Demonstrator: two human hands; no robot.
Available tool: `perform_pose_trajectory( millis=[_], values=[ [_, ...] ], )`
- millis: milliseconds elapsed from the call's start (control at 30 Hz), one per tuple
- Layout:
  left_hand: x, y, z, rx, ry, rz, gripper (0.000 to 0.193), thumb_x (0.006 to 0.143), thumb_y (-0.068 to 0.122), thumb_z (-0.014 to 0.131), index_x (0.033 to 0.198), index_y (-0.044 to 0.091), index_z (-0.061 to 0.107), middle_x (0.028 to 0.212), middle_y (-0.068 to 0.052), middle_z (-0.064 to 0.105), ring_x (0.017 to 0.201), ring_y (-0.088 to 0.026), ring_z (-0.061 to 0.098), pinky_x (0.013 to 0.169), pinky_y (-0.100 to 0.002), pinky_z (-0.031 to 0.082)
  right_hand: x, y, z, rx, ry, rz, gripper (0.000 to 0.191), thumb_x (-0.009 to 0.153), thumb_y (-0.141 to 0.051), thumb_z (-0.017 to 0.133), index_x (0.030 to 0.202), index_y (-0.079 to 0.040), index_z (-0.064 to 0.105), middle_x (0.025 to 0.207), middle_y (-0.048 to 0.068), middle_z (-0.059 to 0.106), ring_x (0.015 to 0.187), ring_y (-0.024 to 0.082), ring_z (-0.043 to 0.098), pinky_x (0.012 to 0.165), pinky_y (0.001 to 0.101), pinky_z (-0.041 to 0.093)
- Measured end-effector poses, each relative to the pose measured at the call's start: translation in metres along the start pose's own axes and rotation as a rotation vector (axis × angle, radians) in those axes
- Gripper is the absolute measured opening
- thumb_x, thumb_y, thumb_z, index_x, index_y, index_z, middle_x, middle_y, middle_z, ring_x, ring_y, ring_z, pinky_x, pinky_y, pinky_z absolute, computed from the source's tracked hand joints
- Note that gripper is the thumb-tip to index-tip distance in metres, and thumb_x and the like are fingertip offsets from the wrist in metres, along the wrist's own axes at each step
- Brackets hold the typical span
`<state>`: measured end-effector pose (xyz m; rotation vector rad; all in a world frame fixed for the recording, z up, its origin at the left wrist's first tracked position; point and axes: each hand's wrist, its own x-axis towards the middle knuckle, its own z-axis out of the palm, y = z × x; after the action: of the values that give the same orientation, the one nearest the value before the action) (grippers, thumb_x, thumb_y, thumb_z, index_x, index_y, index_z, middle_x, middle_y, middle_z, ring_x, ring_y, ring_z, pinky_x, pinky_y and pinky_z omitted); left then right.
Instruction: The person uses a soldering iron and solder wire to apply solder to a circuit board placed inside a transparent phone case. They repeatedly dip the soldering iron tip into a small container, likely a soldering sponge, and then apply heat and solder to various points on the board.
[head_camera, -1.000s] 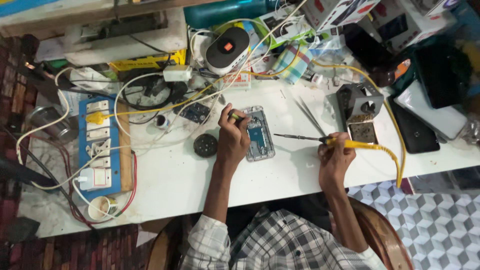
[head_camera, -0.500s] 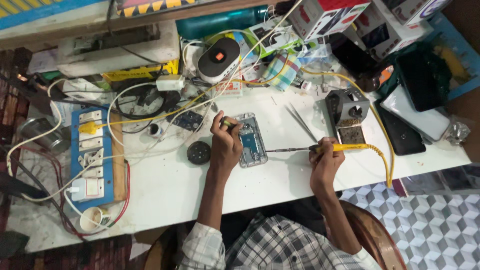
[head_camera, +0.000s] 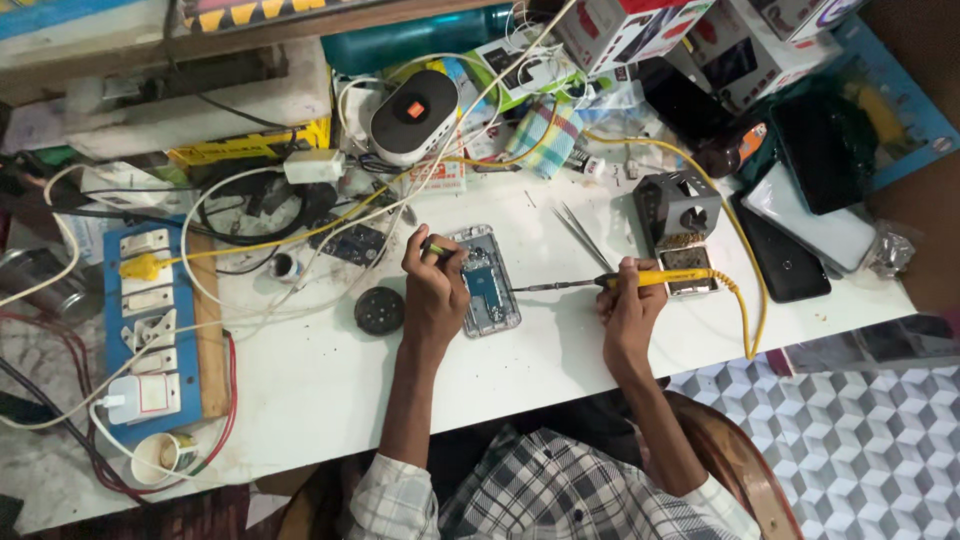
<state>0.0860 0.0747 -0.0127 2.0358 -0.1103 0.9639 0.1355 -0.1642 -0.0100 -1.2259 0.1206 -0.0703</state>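
An opened phone (head_camera: 490, 281) with its back cover off lies flat on the white table (head_camera: 330, 370). My left hand (head_camera: 435, 285) rests on the phone's left edge and pinches a small dark tool with a green tip (head_camera: 437, 250) above it. My right hand (head_camera: 630, 305) grips a yellow-handled soldering iron (head_camera: 640, 280), whose thin metal tip points left and ends just right of the phone. The iron's yellow cable (head_camera: 745, 300) loops off to the right.
A soldering-iron stand (head_camera: 680, 210) sits right of the iron, tweezers (head_camera: 582, 232) lie above it. A round black tin (head_camera: 380, 310) is left of my hand. A blue switchboard (head_camera: 150, 330), tangled cables, dark phones (head_camera: 780, 260) and boxes crowd the table's edges.
The camera view has shifted slightly. My right hand has held the soldering iron aimed at the phone throughout; my left hand stays on the phone with the small tool.
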Motion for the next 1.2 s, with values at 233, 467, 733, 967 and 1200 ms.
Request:
perform_pose_trajectory(
  millis=[233, 467, 733, 967, 1200],
  values=[
    [0.000, 0.002, -0.001, 0.023, -0.014, 0.019, 0.065, 0.100, -0.014, 0.055, 0.147, -0.001, 0.011, 0.101, -0.018, 0.061, 0.088, -0.029, 0.067, 0.087, -0.039, 0.056, -0.002, -0.004, -0.001, -0.006, 0.003, 0.008, 0.028, 0.106, -0.033, 0.058, 0.091, -0.011, 0.048, 0.064, -0.002, 0.046, 0.046, 0.007, 0.045, 0.038, 0.0229, 0.032],
    [0.001, 0.002, -0.002, 0.004, -0.039, 0.002, 0.063, 0.103, -0.010, 0.055, 0.148, -0.002, 0.012, 0.097, -0.016, 0.063, 0.087, -0.028, 0.067, 0.086, -0.038, 0.056, -0.001, -0.002, -0.003, 0.076, -0.010, -0.019, 0.029, 0.107, -0.032, 0.062, 0.094, -0.010, 0.049, 0.068, -0.002, 0.045, 0.047, 0.007, 0.043, 0.040, 0.0232, 0.031],
    [0.000, 0.004, -0.009, 0.047, -0.097, -0.144, 0.055, 0.105, -0.006, 0.058, 0.145, -0.001, 0.020, 0.101, -0.017, 0.069, 0.091, -0.028, 0.072, 0.090, -0.039, 0.057, -0.006, -0.005, -0.001, -0.036, -0.010, -0.005, 0.032, 0.105, -0.036, 0.061, 0.094, -0.008, 0.053, 0.061, -0.002, 0.045, 0.045, 0.007, 0.043, 0.039, 0.0230, 0.028],
    [0.003, 0.003, -0.007, -0.040, -0.016, -0.046, 0.052, 0.108, 0.002, 0.054, 0.145, -0.010, 0.019, 0.101, -0.017, 0.067, 0.090, -0.028, 0.070, 0.087, -0.038, 0.057, -0.002, -0.004, 0.001, -0.031, -0.047, -0.039, 0.032, 0.107, -0.036, 0.061, 0.093, -0.008, 0.052, 0.061, -0.002, 0.045, 0.045, 0.006, 0.040, 0.040, 0.0235, 0.028],
    [0.004, 0.000, -0.012, 0.045, -0.084, -0.051, 0.054, 0.107, -0.003, 0.052, 0.148, -0.003, 0.018, 0.100, -0.019, 0.068, 0.090, -0.031, 0.070, 0.088, -0.042, 0.056, -0.002, 0.000, 0.000, -0.047, -0.030, 0.024, 0.025, 0.105, -0.031, 0.059, 0.094, -0.009, 0.053, 0.060, -0.003, 0.044, 0.044, 0.006, 0.041, 0.039, 0.0234, 0.027]
  ],
)
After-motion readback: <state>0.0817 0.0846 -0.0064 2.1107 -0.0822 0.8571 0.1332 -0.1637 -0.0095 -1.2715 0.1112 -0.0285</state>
